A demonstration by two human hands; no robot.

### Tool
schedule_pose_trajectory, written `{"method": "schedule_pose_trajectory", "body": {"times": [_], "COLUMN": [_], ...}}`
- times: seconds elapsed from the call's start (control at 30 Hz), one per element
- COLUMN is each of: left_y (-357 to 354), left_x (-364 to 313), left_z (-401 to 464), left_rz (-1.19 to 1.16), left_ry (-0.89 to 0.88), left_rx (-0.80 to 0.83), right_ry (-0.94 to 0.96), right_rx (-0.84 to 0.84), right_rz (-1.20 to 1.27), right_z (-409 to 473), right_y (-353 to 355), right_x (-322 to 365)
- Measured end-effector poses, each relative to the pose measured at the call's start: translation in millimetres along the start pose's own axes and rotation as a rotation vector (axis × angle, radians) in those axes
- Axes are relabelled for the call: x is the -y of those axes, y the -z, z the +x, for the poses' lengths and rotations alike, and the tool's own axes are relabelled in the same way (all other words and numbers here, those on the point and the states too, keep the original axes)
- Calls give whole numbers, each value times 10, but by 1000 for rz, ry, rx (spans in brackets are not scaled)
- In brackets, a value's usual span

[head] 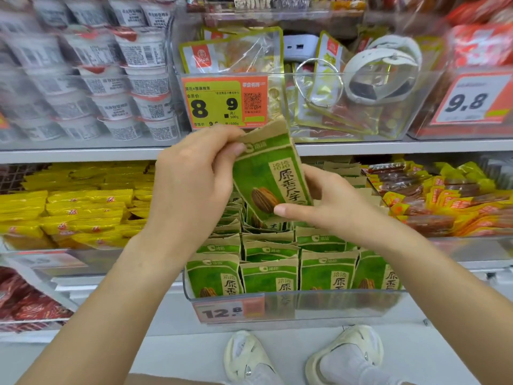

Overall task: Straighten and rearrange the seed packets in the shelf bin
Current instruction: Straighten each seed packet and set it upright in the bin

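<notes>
A green and brown seed packet (270,173) with a sunflower seed picture is held tilted above the clear shelf bin (319,304). My left hand (194,179) pinches its top left corner. My right hand (324,202) grips its lower right edge, thumb across the front. In the bin below stand several rows of like seed packets (269,273), mostly upright; the packet at the front right leans sideways. The rows behind my hands are partly hidden.
A bin of yellow packets (83,212) lies to the left and one of red and yellow snack sticks (444,201) to the right. The upper shelf holds white cups (111,87) and a clear bin with a bangle (319,84) and watch (383,70). Price tags front the bins.
</notes>
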State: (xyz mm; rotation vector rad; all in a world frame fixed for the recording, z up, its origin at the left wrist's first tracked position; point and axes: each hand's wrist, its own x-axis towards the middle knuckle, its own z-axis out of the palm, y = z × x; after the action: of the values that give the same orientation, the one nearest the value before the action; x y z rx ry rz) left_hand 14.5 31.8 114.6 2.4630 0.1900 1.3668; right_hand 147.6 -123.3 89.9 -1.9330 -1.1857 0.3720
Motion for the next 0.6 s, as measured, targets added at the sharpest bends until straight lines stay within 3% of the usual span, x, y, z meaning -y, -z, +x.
{"method": "schedule_pose_trajectory", "body": {"times": [0.13,0.23,0.37,0.5,0.6], "left_y": [105,132,95,90,126], "left_x": [-284,-464,-651,-773,-838], "left_z": [-21,-157,-570,-1018,-1276], "left_rz": [-356,-673,-800,-923,-985], "left_ry": [249,500,677,850,928], "left_rx": [-13,78,254,240,228], "right_ry": [71,39,-46,-169,-272], "right_rx": [-196,-251,-331,-406,-368], "right_rz": [314,487,646,769,899], "right_z": [-304,-579,-863,-1131,-1367], "right_y": [-18,-85,-328,-597,-777], "right_x": [184,235,187,117,113]}}
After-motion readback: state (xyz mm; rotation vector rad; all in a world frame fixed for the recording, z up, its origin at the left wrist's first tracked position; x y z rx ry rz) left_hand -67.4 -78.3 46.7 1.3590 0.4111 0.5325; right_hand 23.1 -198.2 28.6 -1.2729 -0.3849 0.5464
